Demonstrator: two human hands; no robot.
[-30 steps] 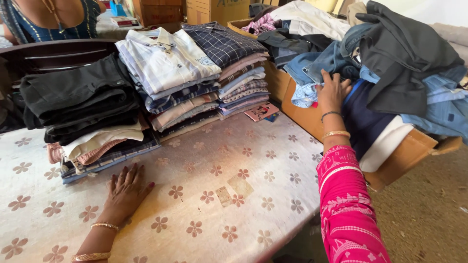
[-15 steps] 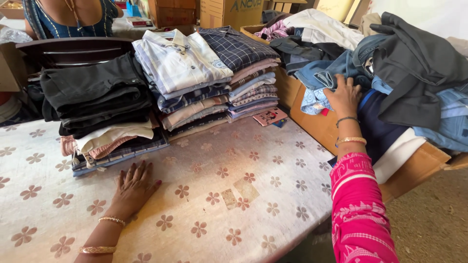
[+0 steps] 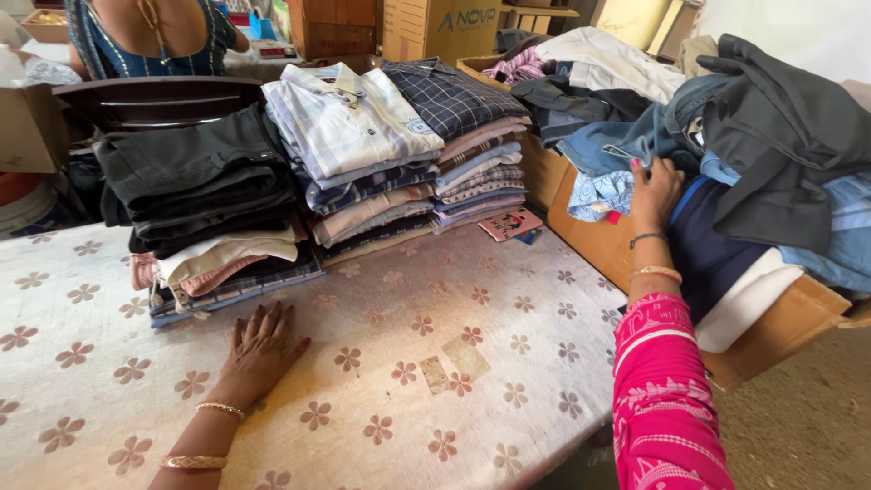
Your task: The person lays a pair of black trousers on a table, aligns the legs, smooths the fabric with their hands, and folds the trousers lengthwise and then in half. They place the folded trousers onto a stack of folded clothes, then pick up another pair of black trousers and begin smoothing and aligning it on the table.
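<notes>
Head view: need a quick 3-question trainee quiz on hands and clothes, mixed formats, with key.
1. True or false: the left hand lies flat on the flowered table cover.
2. The right hand reaches into: A) the cardboard box of loose clothes, B) the dark folded stack, C) the folded shirt stack.
3. Fill in: the sleeve on the right arm is ____.

Key: 1 true; 2 A; 3 pink.
</notes>
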